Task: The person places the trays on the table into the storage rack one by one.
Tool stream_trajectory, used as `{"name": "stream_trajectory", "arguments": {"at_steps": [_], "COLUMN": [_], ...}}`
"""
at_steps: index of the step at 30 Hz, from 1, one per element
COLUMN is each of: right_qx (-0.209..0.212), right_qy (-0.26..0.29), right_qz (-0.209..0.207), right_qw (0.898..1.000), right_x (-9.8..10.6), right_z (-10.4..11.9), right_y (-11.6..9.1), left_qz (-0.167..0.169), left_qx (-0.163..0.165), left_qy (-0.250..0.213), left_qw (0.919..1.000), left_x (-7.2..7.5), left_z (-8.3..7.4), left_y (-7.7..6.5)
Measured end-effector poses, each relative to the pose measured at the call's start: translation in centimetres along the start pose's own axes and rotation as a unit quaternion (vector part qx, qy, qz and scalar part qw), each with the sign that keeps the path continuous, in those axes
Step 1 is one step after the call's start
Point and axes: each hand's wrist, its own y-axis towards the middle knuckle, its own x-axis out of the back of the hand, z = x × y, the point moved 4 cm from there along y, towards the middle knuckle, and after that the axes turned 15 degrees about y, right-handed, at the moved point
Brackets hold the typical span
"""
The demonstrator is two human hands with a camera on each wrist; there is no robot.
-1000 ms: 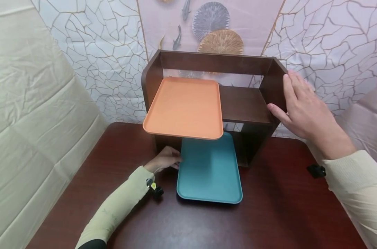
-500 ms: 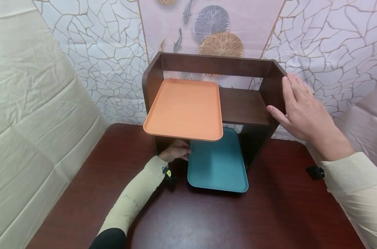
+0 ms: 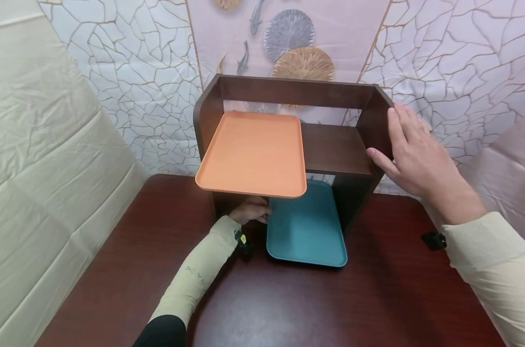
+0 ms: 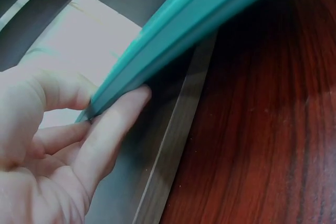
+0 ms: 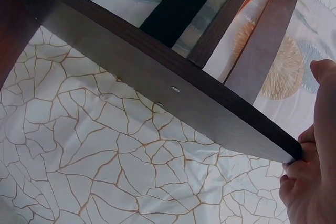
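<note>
A teal tray [image 3: 307, 226] reaches into the lower level of a dark brown wooden shelf [image 3: 338, 149], its front end sticking out over the table. My left hand [image 3: 251, 210] pinches its left edge, thumb on one side and fingers beneath in the left wrist view, where the tray's rim [image 4: 157, 45] tilts above the tabletop. On the upper level lies an orange tray [image 3: 253, 154], overhanging the front and partly covering the teal one. My right hand [image 3: 423, 156] rests against the shelf's right side panel [image 5: 157, 72], fingers straight in the head view and thumb apart.
The shelf stands at the back of a dark red-brown table [image 3: 262, 303]. Behind it hangs a patterned cloth [image 3: 149, 72], and a plain beige cloth [image 3: 41, 159] covers the left side.
The teal tray has slid deeper into the lower level and slightly right, with my left hand moving along with it. My right hand has stayed at the side panel.
</note>
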Motion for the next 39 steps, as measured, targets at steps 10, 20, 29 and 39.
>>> {"name": "stream_trajectory", "arguments": {"at_steps": [10,20,29,39], "right_qx": [-0.005,-0.004,-0.007,-0.011], "right_qy": [-0.006,-0.007,-0.005,0.001], "right_qz": [0.005,0.002,0.003,0.03], "right_qw": [1.0,1.0,1.0,0.999], "right_x": [-0.1,-0.1,0.0,0.3], "right_z": [0.0,0.0,0.0,0.0], "right_y": [0.0,-0.1,0.0,0.1], "left_qz": [-0.018,-0.032,-0.092,-0.057], "left_qx": [0.024,0.035,0.007,-0.052], "left_qy": [0.006,0.164,0.401,0.416], "left_qw": [0.9995,0.9853,0.9114,0.9063], "left_x": [-0.4,-1.0,-1.5,-0.9], "left_z": [0.2,-2.3,-4.8,-5.3], "left_y": [0.5,0.6,-0.6,-2.7]}}
